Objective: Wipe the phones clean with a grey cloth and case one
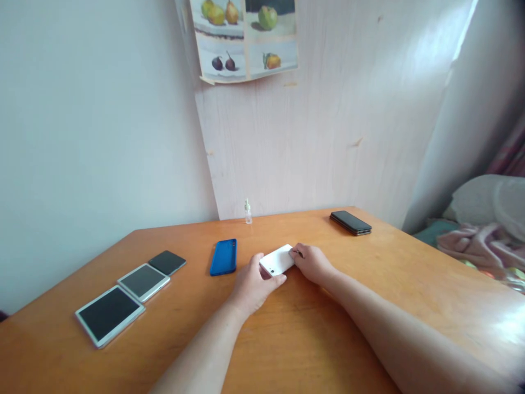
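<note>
A white smartphone (277,260) lies back side up, its camera at the near left corner. My left hand (255,282) grips its left end, thumb along the near edge and fingers at the far side. At the phone's right end, my right hand (312,264) is closed with fingertips pressed on the back. A small greyish, dark-edged bit of something (296,252) shows at those fingertips; its kind is unclear. To the left of the hands lies an empty blue phone case (223,257), inner side up.
Two white-framed tablets (110,314) (144,281) and a smaller dark device (167,262) lie in a row at left. Stacked dark phones (350,222) sit at the back right. A small clear spray bottle (248,213) stands by the wall.
</note>
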### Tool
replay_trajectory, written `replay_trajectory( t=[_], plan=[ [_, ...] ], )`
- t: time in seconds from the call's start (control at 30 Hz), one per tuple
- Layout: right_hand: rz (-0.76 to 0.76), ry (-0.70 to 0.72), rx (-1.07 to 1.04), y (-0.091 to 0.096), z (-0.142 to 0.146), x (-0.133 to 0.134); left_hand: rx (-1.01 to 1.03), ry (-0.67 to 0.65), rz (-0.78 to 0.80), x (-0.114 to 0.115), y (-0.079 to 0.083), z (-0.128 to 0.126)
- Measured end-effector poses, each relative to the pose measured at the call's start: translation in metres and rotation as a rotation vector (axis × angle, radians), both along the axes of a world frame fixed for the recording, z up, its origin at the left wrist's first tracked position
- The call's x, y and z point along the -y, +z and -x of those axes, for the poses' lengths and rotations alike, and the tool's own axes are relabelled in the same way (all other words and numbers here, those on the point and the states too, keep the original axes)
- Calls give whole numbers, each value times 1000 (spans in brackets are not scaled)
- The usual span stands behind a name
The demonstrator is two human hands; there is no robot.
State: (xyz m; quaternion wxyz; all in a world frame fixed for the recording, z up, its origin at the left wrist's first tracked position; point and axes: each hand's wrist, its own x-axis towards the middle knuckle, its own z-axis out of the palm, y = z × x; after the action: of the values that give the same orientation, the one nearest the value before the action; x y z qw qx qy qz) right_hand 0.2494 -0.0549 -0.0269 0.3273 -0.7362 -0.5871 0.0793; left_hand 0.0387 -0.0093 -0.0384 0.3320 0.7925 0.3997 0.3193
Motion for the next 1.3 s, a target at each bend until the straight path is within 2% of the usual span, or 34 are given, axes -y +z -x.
replay_trajectory(
  t=[0.27,0.37,0.57,0.73,0.93,1.07,1.2,1.3],
  plan=[
    [21,47,51,2,2,2,-150,49,-80,6,11,-1],
    [-21,62,36,5,2,4,-191,65,-144,6,16,1],
    [-179,62,-59,9,7,5,-248,51,-194,3,15,6],
    [-139,122,-168,7,18,7,-306,0,-202,2,17,10],
    [-45,129,32,5,16,7,-334,-14,-173,5,23,12],
    [-59,120,108,5,13,7,-320,-51,-182,4,25,14],
    [-111,231,109,4,14,7,-331,-82,-204,2,24,14],
    [-94,346,110,6,15,9,-350,-63,-213,1,23,14]
  ],
)
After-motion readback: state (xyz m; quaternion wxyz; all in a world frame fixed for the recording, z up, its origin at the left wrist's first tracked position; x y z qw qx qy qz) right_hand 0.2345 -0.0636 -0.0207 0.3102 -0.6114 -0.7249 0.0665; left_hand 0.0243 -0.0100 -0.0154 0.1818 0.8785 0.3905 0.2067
